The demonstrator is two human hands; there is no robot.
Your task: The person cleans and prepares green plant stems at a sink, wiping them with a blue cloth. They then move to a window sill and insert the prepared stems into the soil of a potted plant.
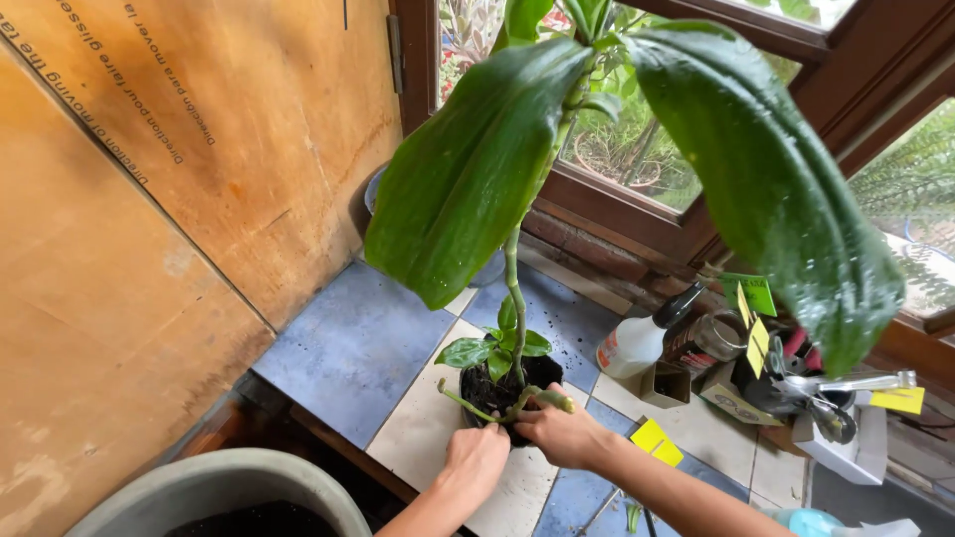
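A tall plant [517,169] with two big drooping green leaves grows from a small black pot [542,373] of dark soil on a tiled counter [358,348]. Small leaves [497,348] sprout at the stem's base, and a pale root [468,403] sticks out to the left. My left hand [476,459] rests against the pot's near side, fingers curled on its rim. My right hand [562,433] grips the pot's near right rim, close to a thick green root at the soil.
A large grey pot [199,487] with dark soil stands at the bottom left. To the right are a white spray bottle [637,343], a jar, yellow and green tags [657,438], scissors [826,393] and boxes. A wooden board [149,199] leans on the left. Windows are behind.
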